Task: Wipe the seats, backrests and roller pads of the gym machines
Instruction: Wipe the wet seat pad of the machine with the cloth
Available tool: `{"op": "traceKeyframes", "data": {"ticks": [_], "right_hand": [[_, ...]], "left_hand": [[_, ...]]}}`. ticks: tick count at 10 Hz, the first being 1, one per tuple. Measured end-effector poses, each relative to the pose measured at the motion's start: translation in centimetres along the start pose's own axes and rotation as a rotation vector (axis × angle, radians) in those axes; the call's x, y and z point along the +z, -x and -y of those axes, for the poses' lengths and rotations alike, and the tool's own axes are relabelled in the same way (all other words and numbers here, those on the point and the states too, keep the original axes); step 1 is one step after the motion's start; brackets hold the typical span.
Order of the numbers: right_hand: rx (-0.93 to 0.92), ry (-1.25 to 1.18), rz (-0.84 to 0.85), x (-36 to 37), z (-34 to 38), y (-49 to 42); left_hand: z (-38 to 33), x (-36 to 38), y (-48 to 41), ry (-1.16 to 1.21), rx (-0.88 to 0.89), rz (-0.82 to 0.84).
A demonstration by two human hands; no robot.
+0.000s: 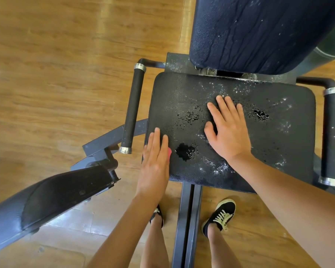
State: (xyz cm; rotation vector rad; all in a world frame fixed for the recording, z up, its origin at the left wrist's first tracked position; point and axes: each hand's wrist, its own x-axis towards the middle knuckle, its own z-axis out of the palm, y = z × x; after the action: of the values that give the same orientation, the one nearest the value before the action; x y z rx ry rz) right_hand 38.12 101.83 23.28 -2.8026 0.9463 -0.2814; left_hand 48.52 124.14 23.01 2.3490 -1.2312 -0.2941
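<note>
Head view: seat (172, 97) and backrest (259, 31) look sprayed but hardly wiped (puddles (185, 151) remain); left hand (155, 167) presses flat on a pink thing (170, 152), right hand (228, 132) lies flat, holding nothing.

left hand (155, 167) and right hand (228, 136) rest flat on the wet seat (278, 147).

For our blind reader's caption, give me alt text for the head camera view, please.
Two hands lie flat on a wet black gym seat: the right hand mid-seat, the left hand at its left edge over something pink. Drips streak the dark blue backrest.
</note>
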Motion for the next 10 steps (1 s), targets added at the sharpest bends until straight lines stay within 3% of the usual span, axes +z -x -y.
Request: {"op": "traceKeyframes", "data": {"ticks": [3,7,10], "right_hand": [[0.004,0.0,0.009,-0.1,0.0,0.0],[0.006,0.006,0.026,-0.1,-0.1,-0.1],[0.004,0.004,0.031,-0.1,-0.2,-0.2]], "left_hand": [[-0.3,0.4,-3.9,-0.009,-0.032,0.022],[-0.7,0.5,3.4,0.05,-0.051,0.01],[-0.7,0.5,-4.0,0.017,-0.01,-0.053]]}}
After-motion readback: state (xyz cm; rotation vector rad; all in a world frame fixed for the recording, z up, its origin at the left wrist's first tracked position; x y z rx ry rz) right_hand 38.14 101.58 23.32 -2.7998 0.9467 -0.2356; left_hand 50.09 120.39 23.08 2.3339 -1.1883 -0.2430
